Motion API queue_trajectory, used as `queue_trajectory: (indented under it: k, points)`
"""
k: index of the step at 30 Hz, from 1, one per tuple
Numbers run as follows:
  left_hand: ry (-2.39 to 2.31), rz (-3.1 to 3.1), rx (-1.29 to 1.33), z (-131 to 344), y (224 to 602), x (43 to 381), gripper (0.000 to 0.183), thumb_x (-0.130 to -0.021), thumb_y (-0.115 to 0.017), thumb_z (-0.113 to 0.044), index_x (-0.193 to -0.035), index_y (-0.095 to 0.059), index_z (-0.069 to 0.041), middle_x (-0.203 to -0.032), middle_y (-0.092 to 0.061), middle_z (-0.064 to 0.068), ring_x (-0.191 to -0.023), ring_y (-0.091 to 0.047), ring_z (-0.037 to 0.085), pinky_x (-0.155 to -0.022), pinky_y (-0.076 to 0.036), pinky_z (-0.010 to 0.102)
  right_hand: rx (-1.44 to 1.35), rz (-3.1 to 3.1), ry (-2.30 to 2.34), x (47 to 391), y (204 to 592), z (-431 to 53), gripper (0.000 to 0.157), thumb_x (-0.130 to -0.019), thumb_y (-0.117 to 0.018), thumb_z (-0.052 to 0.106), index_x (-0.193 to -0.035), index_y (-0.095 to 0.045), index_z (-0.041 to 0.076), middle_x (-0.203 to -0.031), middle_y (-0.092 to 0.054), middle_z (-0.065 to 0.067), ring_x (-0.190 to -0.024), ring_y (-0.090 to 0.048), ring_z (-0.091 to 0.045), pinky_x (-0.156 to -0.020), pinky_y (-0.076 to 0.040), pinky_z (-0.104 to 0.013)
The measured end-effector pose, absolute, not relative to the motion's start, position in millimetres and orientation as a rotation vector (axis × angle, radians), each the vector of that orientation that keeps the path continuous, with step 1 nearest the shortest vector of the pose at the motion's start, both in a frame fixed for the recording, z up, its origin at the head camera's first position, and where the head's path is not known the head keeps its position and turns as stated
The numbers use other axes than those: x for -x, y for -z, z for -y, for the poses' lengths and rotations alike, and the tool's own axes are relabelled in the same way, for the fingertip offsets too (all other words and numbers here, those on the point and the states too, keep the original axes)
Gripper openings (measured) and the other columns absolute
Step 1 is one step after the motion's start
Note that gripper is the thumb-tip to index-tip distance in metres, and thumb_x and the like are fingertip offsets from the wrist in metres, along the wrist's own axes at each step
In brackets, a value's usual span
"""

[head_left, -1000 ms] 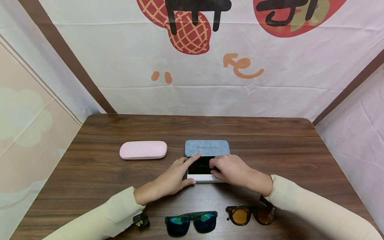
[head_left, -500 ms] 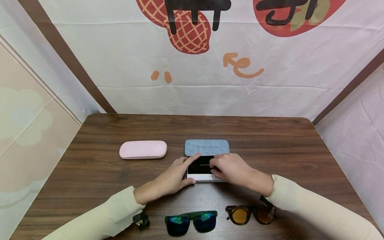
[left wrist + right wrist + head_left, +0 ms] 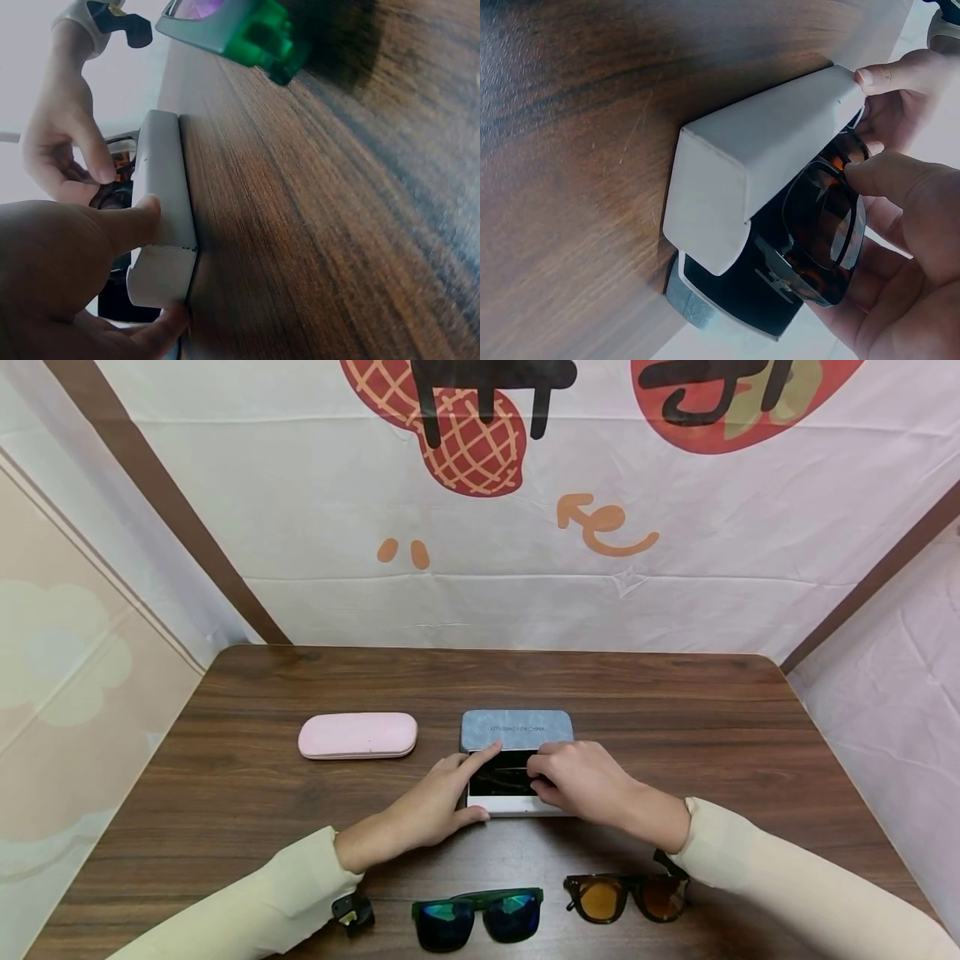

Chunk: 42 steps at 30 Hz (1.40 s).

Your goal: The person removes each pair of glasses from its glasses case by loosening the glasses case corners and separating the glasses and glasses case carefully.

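Note:
A white glasses case (image 3: 513, 807) with a black lining lies open at mid-table. My left hand (image 3: 431, 806) holds its left end, thumb at the front wall and a finger reaching along the far side. With thumb and fingers, my right hand (image 3: 581, 782) pinches tortoiseshell sunglasses (image 3: 829, 217) over the case's opening. In the right wrist view the sunglasses sit tilted, partly inside the case; the fingers hide part of the frame. Directly behind the white case is a blue glasses case (image 3: 517, 728) with lettering on top.
A pink glasses case (image 3: 358, 735) lies to the left on the wooden table (image 3: 675, 693). Near the front are green-framed sunglasses (image 3: 477, 917) and amber-lensed sunglasses (image 3: 628, 897), the latter close to the right sleeve. A printed cloth (image 3: 480, 602) hangs behind the table.
My right hand has shifted very slightly to the right over the white case. The left hand and both cases behind and beside it stay where they were.

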<state>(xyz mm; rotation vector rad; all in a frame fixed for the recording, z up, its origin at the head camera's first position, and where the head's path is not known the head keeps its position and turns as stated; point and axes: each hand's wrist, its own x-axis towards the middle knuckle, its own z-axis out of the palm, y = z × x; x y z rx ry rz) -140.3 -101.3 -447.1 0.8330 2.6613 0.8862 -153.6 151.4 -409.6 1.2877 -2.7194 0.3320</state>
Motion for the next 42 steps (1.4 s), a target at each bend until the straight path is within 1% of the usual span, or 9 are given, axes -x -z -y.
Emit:
queue_trajectory:
  k: [8, 15, 21, 26, 29, 33, 42]
  points:
    - [-0.887, -2.659, -0.825, 101.1, 446.2, 139.9, 0.086, -0.091, -0.079, -0.024, -0.162, -0.029, -0.021, -0.138, -0.052, 0.028, -0.125, -0.053, 0.040, -0.099, -0.047, 0.055, -1.292, 2.679, -0.334, 154.1, 406.5, -151.0, 0.013, -0.087, -0.079, 0.011, -0.081, -0.069, 0.016, -0.076, -0.060, 0.005, -0.059, -0.054, -0.006, -0.053, -0.045, -0.024]
    - [-0.898, -2.663, -0.829, 101.0, 446.2, 139.4, 0.086, -0.090, -0.080, -0.023, -0.161, -0.031, -0.020, -0.137, -0.052, 0.027, -0.124, -0.053, 0.040, -0.099, -0.047, 0.054, -1.288, 2.684, -0.347, 153.9, 403.7, -151.1, 0.011, -0.087, -0.079, 0.011, -0.082, -0.070, 0.016, -0.076, -0.062, 0.005, -0.060, -0.054, -0.005, -0.055, -0.046, -0.024]
    - [-0.908, -2.665, -0.833, 101.3, 446.5, 139.2, 0.086, -0.090, -0.080, -0.022, -0.161, -0.031, -0.019, -0.136, -0.053, 0.027, -0.123, -0.054, 0.040, -0.099, -0.046, 0.055, -1.276, 2.711, -0.364, 154.4, 398.5, -154.8, 0.012, -0.088, -0.077, 0.011, -0.081, -0.069, 0.017, -0.076, -0.061, 0.007, -0.060, -0.052, -0.004, -0.055, -0.045, -0.023]
    - [-0.919, -2.665, -0.836, 102.2, 446.9, 138.5, 0.086, -0.090, -0.080, -0.021, -0.161, -0.031, -0.018, -0.135, -0.054, 0.027, -0.123, -0.054, 0.041, -0.098, -0.047, 0.056, -1.270, 2.750, -0.393, 155.5, 391.8, -159.1, 0.014, -0.089, -0.076, 0.009, -0.080, -0.068, 0.018, -0.074, -0.060, 0.008, -0.058, -0.048, -0.001, -0.054, -0.043, -0.022]
    - [-0.916, -2.664, -0.836, 102.1, 447.1, 138.4, 0.086, -0.090, -0.080, -0.021, -0.161, -0.031, -0.019, -0.136, -0.053, 0.027, -0.123, -0.054, 0.040, -0.098, -0.047, 0.055, -1.268, 2.778, -0.392, 155.9, 388.0, -161.4, 0.014, -0.089, -0.076, 0.009, -0.081, -0.068, 0.018, -0.075, -0.061, 0.008, -0.058, -0.048, 0.000, -0.054, -0.044, -0.022]
    - [-0.906, -2.655, -0.825, 101.4, 447.7, 138.7, 0.086, -0.091, -0.079, -0.022, -0.161, -0.030, -0.020, -0.137, -0.053, 0.027, -0.124, -0.053, 0.040, -0.098, -0.047, 0.055, -1.272, 2.816, -0.389, 155.9, 384.3, -165.0, 0.012, -0.089, -0.075, 0.009, -0.082, -0.071, 0.018, -0.079, -0.066, 0.007, -0.061, -0.051, 0.000, -0.057, -0.046, -0.023]
    - [-0.909, -2.663, -0.823, 100.5, 447.4, 139.4, 0.086, -0.090, -0.080, -0.022, -0.161, -0.030, -0.020, -0.139, -0.052, 0.026, -0.126, -0.053, 0.040, -0.100, -0.047, 0.055, -1.269, 2.872, -0.436, 156.1, 375.6, -174.7, 0.011, -0.088, -0.075, 0.008, -0.084, -0.072, 0.017, -0.083, -0.069, 0.008, -0.064, -0.053, 0.000, -0.058, -0.047, -0.023]
